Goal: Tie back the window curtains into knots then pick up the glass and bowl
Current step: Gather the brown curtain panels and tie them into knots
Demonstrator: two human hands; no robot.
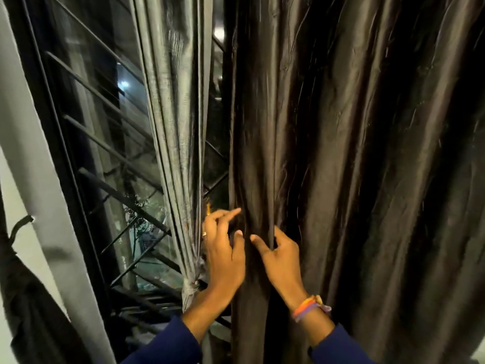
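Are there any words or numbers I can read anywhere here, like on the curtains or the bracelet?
None: no words, numbers or signs show.
The dark curtain and grey curtain are plain cloth.
The woven bracelet has coloured threads only, no letters.
The window grille carries no label.

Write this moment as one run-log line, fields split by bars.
stage: gathering dark brown satin curtain | left hand: fingers loose against folds | right hand: grip on a fold | grey curtain: already knotted
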